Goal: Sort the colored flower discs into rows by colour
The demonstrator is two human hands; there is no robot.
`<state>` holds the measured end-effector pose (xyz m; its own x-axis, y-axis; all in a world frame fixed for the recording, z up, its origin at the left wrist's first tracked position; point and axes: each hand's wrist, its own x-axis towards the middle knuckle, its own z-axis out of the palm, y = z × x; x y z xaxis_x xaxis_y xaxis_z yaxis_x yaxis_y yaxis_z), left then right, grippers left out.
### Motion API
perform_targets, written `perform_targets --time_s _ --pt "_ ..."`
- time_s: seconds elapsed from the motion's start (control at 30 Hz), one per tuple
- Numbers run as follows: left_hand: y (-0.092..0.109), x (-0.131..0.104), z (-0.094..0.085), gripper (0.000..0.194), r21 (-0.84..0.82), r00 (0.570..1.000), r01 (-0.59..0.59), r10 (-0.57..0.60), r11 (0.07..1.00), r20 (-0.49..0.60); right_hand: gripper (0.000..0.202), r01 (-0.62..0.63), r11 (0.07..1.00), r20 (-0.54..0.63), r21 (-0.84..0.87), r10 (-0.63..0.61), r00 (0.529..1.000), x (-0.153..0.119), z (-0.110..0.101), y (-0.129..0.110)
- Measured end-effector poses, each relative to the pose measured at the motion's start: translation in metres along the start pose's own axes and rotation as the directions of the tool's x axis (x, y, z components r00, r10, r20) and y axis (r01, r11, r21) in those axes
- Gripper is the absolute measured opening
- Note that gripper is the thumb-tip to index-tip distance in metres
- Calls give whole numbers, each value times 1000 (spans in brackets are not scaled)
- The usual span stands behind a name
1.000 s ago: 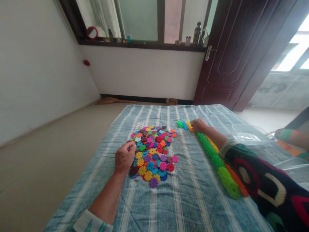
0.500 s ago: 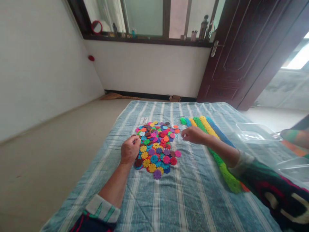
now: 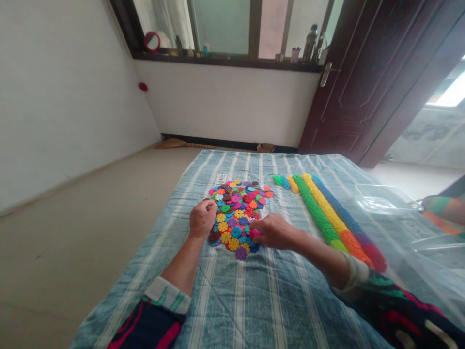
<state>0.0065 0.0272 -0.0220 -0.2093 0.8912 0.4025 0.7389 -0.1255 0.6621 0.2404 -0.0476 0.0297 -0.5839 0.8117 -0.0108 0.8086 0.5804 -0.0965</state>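
Observation:
A loose pile of notched, flower-shaped plastic discs [image 3: 225,237] in many colours lies on the striped cloth. At the pile's left edge is my left hand [image 3: 202,218], its fingers curled and closed; whatever they hold is hidden. My right hand [image 3: 274,230] reaches over the pile's right side, with thumb and fingers closed about a pink disc [image 3: 255,233]. To the right, discs stacked in long rows lie side by side: a green row [image 3: 316,208], a yellow row [image 3: 327,206] and a blue row [image 3: 336,211]. Short green, blue and yellow stacks [image 3: 292,184] sit at the far end.
The blue and white striped cloth [image 3: 232,300] covers the surface under my hands. Clear plastic boxes [image 3: 388,198] stand at the right, near part of another person [image 3: 439,208]. Beyond are a wall, a window sill [image 3: 225,62] with small items, and a dark red door [image 3: 348,97].
My right hand has moved left and nearer, from the short stacks to the pile's right side. My left hand stays at the pile's left edge. The camera view has shifted slightly.

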Motion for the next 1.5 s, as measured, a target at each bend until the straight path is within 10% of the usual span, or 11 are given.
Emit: perform_targets --time_s 1.27,1.5 --pt "2 3 -3 25 46 1000 10 -10 999 1 25 -161 986 -50 -51 158 986 14 4 -29" --pt "1 5 -3 28 80 999 28 -29 996 19 29 -242 966 -205 91 256 945 25 -14 30"
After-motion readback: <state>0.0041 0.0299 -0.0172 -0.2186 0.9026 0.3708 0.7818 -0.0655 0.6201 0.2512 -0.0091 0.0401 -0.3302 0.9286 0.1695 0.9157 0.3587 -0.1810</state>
